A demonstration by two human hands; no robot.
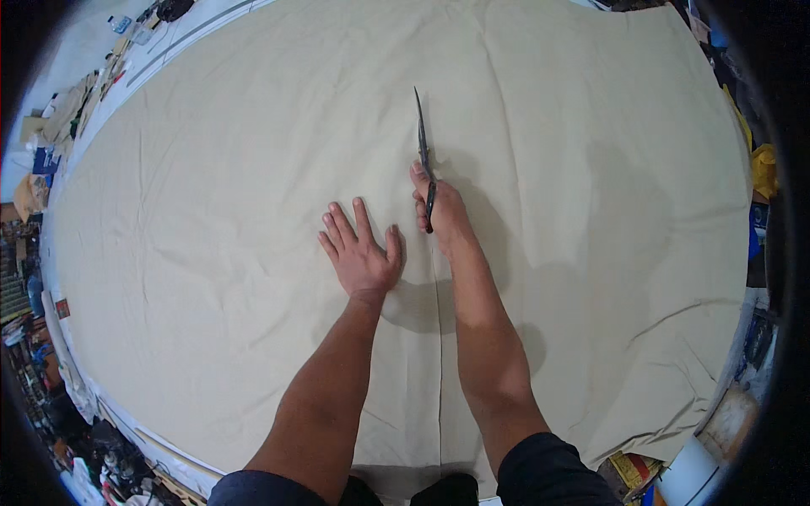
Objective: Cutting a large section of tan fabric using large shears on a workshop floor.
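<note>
A wide sheet of beige cloth [228, 219] spreads over most of the view. My left hand [363, 253] lies on it palm down, with the fingers spread and nothing held. To its right, my right hand [443, 209] is closed around the dark handles of a pair of scissors [423, 139]. The blades point to the far side and look nearly closed together. From below my right hand a straight cut line runs through the cloth toward me, between my forearms. My fingers partly hide the handles.
Wrinkles bunch in the cloth at the near right. Cluttered goods line the left edge, with a clear plastic bottle [121, 24] at the far left. A yellow bag [764, 171] sits beyond the right edge. A printed box [629, 472] stands at the near right corner.
</note>
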